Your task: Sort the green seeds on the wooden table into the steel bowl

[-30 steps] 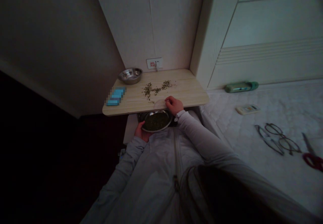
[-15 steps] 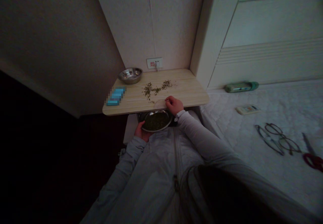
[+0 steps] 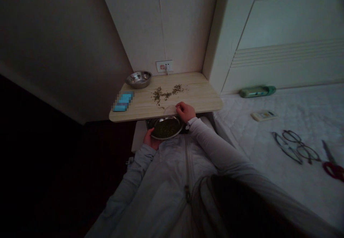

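Note:
My left hand (image 3: 151,140) grips the near rim of a steel bowl (image 3: 167,127) full of small dark green bits, held just under the front edge of a light wooden shelf (image 3: 199,95). My right hand (image 3: 185,111) rests on the shelf's front edge with its fingers curled on a thin pale disc (image 3: 170,109) that lies flat there. A loose scatter of the same green bits (image 3: 165,94) is spread on the shelf behind the disc.
An empty steel bowl (image 3: 138,79) stands at the shelf's back left, a blue packet (image 3: 123,101) at its left edge, a wall socket (image 3: 164,66) behind. On the bed to the right lie a green case (image 3: 256,91), a remote (image 3: 263,115), glasses (image 3: 295,146) and red scissors (image 3: 332,163).

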{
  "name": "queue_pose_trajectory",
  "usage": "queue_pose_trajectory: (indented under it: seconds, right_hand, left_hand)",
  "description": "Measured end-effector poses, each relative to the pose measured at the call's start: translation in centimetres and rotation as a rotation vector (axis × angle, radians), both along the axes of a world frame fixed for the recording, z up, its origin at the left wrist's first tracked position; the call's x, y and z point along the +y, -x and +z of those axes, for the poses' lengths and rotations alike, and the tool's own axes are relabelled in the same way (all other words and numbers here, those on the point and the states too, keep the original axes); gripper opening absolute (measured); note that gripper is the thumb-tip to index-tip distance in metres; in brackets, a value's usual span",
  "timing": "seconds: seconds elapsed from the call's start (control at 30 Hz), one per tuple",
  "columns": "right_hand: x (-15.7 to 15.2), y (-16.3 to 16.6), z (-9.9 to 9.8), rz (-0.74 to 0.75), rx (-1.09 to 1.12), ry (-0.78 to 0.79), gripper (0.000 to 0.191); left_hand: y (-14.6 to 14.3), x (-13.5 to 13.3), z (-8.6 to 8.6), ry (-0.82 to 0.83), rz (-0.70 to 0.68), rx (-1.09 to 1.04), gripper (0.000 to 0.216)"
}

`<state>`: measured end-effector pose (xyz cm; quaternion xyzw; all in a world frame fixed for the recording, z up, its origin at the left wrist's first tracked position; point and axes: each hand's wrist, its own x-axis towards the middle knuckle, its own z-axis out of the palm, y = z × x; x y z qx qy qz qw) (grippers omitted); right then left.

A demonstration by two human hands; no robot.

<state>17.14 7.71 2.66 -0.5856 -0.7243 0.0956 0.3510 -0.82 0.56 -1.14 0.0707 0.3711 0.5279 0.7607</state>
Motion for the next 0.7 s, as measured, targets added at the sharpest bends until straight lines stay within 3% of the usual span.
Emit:
queue_pose_trajectory:
  seconds: [0.7]
  right_hand:
    - [-0.34, 0.04, 0.23, -0.01, -0.033, 0.017, 0.025]
  left_hand:
    - [0.13, 0.07, -0.23, -0.014, -0.015, 0.01, 0.033]
